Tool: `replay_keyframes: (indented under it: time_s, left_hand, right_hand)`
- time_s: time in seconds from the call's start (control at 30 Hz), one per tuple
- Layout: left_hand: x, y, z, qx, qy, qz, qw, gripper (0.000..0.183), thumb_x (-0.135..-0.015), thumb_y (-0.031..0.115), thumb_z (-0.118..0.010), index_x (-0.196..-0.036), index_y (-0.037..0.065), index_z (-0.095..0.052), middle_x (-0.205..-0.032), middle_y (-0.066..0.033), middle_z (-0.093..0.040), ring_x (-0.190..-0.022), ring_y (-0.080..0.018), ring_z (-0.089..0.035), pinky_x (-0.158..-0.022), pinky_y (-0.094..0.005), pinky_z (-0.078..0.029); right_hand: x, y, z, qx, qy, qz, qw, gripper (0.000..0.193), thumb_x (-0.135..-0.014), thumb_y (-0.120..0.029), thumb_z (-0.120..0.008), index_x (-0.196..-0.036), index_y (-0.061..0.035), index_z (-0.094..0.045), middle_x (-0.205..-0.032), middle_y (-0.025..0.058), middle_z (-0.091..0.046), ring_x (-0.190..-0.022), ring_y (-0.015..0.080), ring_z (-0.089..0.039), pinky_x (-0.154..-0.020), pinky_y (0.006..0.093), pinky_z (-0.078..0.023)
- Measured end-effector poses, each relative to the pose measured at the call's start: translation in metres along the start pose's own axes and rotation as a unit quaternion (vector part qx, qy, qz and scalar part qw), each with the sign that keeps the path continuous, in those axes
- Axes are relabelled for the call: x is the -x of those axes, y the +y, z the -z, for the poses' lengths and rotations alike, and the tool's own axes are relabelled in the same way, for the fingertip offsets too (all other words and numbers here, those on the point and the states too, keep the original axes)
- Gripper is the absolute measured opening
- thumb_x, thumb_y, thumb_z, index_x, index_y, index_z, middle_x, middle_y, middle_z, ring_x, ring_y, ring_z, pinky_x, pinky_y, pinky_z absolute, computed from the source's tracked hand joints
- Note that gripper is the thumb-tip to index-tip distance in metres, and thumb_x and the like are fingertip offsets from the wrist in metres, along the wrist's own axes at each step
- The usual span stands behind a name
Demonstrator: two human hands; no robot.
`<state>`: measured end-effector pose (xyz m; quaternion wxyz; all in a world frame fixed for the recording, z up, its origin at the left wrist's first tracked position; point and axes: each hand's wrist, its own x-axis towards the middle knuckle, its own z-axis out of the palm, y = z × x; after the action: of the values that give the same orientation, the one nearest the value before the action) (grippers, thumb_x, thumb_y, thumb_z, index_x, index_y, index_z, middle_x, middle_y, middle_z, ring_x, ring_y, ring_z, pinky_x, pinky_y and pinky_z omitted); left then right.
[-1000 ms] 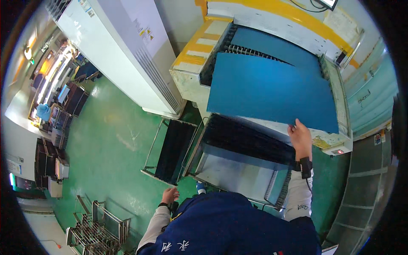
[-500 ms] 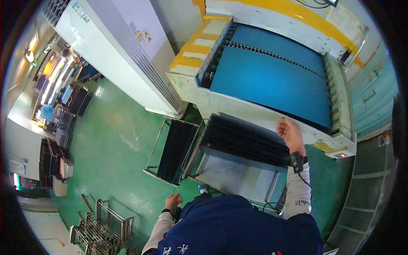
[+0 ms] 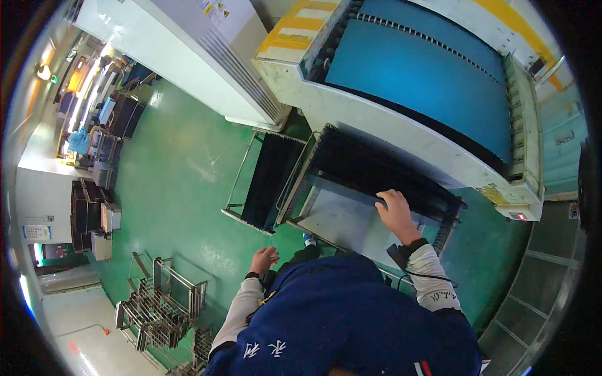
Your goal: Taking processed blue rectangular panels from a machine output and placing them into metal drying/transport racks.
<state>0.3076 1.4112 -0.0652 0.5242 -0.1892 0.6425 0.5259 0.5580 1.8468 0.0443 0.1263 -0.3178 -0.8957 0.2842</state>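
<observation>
My right hand [image 3: 396, 216] hangs over the larger rack, fingers bent and partly apart with nothing visible in them. Below it lies the rack's pale bottom board [image 3: 342, 210]. Behind stands a close-packed row of dark panels [image 3: 376, 166] in that rack. My left hand [image 3: 264, 259] is low beside my body, its fingers curled in and nothing seen in them. Beyond the rack, a large blue panel [image 3: 420, 88] lies on the rollers of a pale machine [image 3: 389, 131]. Another blue panel [image 3: 433, 22] lies farther back on it.
A narrower rack of dark panels [image 3: 271, 178] stands left of the larger one. A tall white cabinet [image 3: 207, 69] rises at the back left. Several metal racks [image 3: 163, 307] crowd the floor at lower left. A grey framed panel [image 3: 533, 288] stands at the right.
My right hand has moved back from the machine's front edge and down over the rack, its fingers loosening. The view has shifted, while my left hand stays low by my body.
</observation>
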Motion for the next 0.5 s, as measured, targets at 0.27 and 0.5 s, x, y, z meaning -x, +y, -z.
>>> replay_keyframes:
  time_s: [0.27, 0.5]
  left_hand:
    - [0.006, -0.008, 0.010, 0.013, 0.020, 0.006, 1.000, 0.029, -0.094, 0.025, -0.064, -0.110, 0.002, -0.057, -0.089, -0.0107, -0.065, -0.074, -0.0239, -0.066, -0.057, -0.0335, -0.052]
    - [0.004, -0.006, 0.001, -0.004, 0.037, -0.004, 0.999, 0.027, -0.094, 0.023, -0.063, -0.110, 0.001, -0.056, -0.088, -0.0097, -0.064, -0.069, -0.0212, -0.065, -0.054, -0.0317, -0.051]
  right_hand:
    - [0.017, -0.007, -0.016, 0.043, 0.027, 0.044, 0.998, 0.033, -0.075, -0.013, -0.071, -0.107, -0.0068, -0.064, -0.105, 0.0088, -0.061, -0.102, 0.0310, -0.055, -0.084, 0.0448, -0.045]
    - [0.025, -0.020, -0.017, 0.061, -0.006, 0.025, 0.998, 0.030, -0.076, -0.011, -0.070, -0.105, -0.0062, -0.064, -0.103, 0.0080, -0.059, -0.101, 0.0300, -0.055, -0.088, 0.0442, -0.044]
